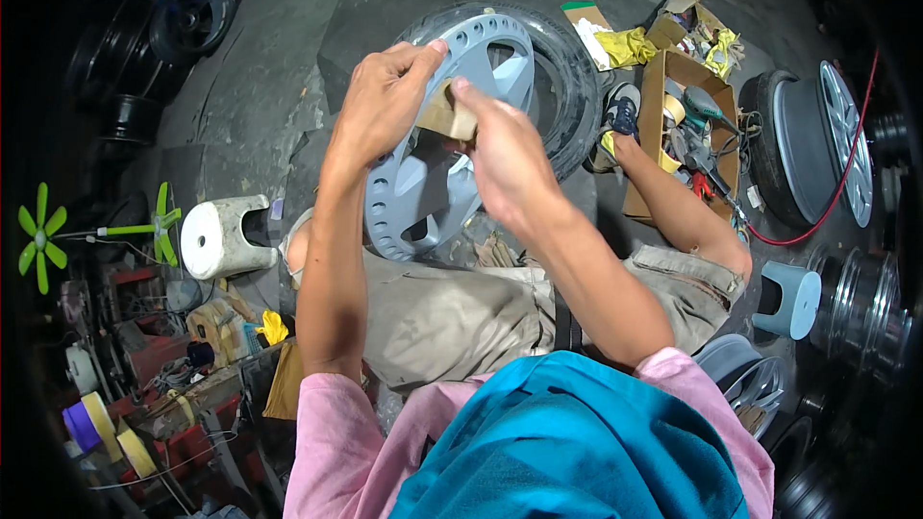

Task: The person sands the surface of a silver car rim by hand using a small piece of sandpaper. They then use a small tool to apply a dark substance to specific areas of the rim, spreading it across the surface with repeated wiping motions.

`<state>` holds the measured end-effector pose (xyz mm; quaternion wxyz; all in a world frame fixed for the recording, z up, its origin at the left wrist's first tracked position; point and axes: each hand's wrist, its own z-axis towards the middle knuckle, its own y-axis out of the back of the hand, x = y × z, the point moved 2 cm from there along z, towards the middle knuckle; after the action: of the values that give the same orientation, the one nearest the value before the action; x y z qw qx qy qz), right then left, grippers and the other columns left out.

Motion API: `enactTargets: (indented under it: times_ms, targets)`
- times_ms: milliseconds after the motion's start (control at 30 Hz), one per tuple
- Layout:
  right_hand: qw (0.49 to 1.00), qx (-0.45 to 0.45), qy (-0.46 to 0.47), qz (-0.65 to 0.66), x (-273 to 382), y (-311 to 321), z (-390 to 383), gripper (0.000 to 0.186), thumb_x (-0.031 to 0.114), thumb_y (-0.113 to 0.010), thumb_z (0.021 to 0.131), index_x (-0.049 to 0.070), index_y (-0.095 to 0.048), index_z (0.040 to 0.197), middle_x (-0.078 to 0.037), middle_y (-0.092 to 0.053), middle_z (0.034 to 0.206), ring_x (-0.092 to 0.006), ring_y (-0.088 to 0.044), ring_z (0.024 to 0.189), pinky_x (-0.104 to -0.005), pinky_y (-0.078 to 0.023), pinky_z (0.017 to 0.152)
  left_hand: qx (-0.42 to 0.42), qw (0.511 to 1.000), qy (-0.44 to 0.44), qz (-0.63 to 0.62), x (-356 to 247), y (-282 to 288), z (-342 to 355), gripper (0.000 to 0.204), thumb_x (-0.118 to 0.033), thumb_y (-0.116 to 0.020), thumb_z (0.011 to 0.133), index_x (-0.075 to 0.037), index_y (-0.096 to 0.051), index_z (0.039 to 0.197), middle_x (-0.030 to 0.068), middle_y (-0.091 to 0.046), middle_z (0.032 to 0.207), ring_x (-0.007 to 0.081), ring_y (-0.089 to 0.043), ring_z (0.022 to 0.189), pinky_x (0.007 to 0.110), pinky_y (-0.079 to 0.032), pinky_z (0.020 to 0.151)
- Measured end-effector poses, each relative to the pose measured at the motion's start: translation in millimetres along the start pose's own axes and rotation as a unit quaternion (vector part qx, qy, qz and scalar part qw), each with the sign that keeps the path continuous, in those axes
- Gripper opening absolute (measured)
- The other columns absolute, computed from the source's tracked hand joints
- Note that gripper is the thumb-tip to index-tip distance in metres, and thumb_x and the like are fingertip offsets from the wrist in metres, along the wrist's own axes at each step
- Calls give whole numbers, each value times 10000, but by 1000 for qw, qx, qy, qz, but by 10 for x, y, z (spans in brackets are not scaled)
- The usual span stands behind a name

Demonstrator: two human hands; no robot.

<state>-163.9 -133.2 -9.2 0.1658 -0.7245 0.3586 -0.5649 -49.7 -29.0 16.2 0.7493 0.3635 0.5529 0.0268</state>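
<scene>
A grey wheel rim (519, 75) with round holes along its edge is tilted up in front of me, between my legs. Behind it, a black tyre (574, 86) lies flat on the floor. My left hand (383, 101) is closed on the rim's upper left edge, thumb on top, its other fingers partly hidden. In my right hand (510, 156) is a folded tan piece of sandpaper (439, 113), pinched under the thumb and held against or just over the face of the rim. The fingertips beneath it are hidden.
To the right stands a cardboard box (654, 101) with tools and tape rolls. A red hose (808, 240) runs past a tyred wheel (793, 149). Stools, one white (223, 235) and one blue-grey (790, 300), flank me. A green-bladed fan (41, 238) is at far left.
</scene>
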Motion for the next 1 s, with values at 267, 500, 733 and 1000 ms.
enactTargets:
  times_ms: [267, 500, 733, 1000]
  targets:
    - [997, -9, 16, -78, -321, 15, 10, 329, 242, -525, 1127, -13, -713, 1218, -48, -737, 1062, -126, -680, 991, -299, -530, 894, 4, 1000, 11, 9, 57, -8, 14, 485, -375, -635, 1044, 92, -651, 915, 143, -567, 741, 221, -490, 706, 402, -431, 693]
    - [954, -68, 92, -278, -472, -74, -411, 397, 336, -566, 1118, -21, -740, 1118, -13, -710, 926, -67, -615, 891, -281, -513, 825, 13, 1000, -4, 0, 20, -34, 40, 498, -368, -634, 1041, 106, -627, 890, 137, -536, 711, 220, -465, 704, 416, -429, 692]
    - [957, -101, 208, -177, -495, -77, -148, 442, 336, -519, 1130, -11, -637, 884, -9, -573, 745, -66, -505, 683, -294, -433, 615, 10, 1000, -8, 25, 32, -41, 67, 496, -367, -627, 1064, 76, -609, 842, 15, -521, 732, 112, -440, 754, 345, -393, 689]
    - [998, -36, 38, -19, -184, -17, -2, 343, 278, -554, 1112, -18, -711, 1189, -13, -733, 971, -88, -649, 866, -280, -525, 790, -26, 999, -18, 39, -16, -79, 47, 514, -394, -648, 1045, 91, -662, 876, 70, -525, 753, 157, -476, 757, 349, -407, 728]
